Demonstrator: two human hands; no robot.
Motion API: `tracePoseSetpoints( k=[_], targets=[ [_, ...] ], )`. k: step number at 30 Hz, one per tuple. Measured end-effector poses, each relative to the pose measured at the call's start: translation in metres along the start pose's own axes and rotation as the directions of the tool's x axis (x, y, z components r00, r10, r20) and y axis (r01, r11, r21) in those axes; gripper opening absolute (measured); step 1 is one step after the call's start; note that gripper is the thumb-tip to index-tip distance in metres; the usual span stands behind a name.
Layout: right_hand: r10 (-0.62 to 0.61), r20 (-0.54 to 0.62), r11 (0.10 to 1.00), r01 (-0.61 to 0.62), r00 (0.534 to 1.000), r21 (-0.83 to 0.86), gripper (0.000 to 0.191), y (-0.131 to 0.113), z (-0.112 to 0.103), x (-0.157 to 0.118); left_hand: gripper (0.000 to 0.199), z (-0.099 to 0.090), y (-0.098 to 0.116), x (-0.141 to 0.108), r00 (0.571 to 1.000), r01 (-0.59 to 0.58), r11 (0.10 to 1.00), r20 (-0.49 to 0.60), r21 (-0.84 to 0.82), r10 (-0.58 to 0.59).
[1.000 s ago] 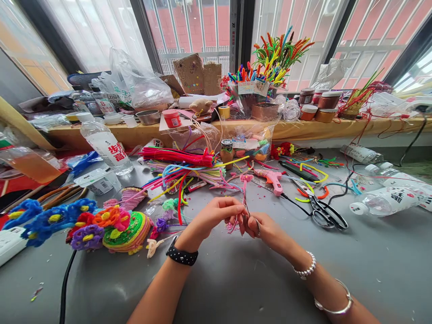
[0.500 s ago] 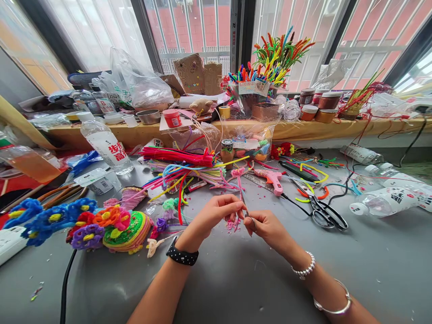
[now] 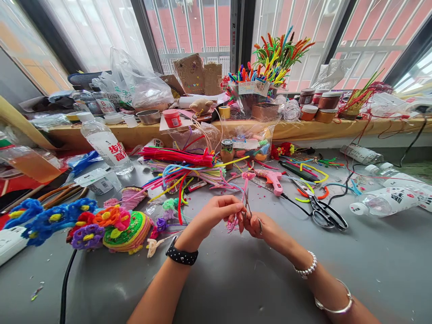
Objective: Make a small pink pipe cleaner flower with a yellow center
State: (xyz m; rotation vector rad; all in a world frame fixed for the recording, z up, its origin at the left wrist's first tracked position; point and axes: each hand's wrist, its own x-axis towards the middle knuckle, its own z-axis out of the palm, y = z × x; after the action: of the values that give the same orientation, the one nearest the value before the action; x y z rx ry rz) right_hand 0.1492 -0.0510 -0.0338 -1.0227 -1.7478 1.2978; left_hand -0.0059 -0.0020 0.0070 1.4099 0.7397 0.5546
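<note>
Between the fingers of my left hand (image 3: 219, 213) is a pink fuzzy stem (image 3: 248, 176), its curled top rising above the fingertips. Small scissors (image 3: 248, 202) are in my right hand (image 3: 258, 224), with the fingers closed round the handles and the blades pointing up beside the stem. Both hands nearly touch. Pink scraps (image 3: 232, 225) lie on the grey table beneath them.
Black-handled scissors (image 3: 326, 213) and a pink glue gun (image 3: 272, 180) lie to the right, near plastic bottles (image 3: 388, 201). A pile of pipe cleaners (image 3: 178, 157) is behind my hands. Fuzzy flowers (image 3: 87, 234) sit at the left.
The stem's curled top has shifted slightly right. The scissors in my right hand have turned more upright, their blades now showing above the fingers, and my right hand has moved slightly.
</note>
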Motion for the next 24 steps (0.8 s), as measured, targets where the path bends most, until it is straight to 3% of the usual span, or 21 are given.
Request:
tracePoseSetpoints(
  k=[6, 24],
  targets=[
    [0.025, -0.055, 0.999, -0.027, 0.998, -0.027, 0.064, -0.003, 0.0005, 0.002, 0.023, 0.0012, 0.0019, -0.0011, 0.997, 0.0, 0.999, 0.077, 0.053, -0.004],
    [0.043, -0.174, 0.999, -0.045, 0.984, -0.003, 0.055, -0.005, -0.0003, 0.0005, 0.021, -0.0001, -0.001, 0.0009, 0.999, -0.02, 0.999, 0.037, 0.026, 0.019]
  ],
)
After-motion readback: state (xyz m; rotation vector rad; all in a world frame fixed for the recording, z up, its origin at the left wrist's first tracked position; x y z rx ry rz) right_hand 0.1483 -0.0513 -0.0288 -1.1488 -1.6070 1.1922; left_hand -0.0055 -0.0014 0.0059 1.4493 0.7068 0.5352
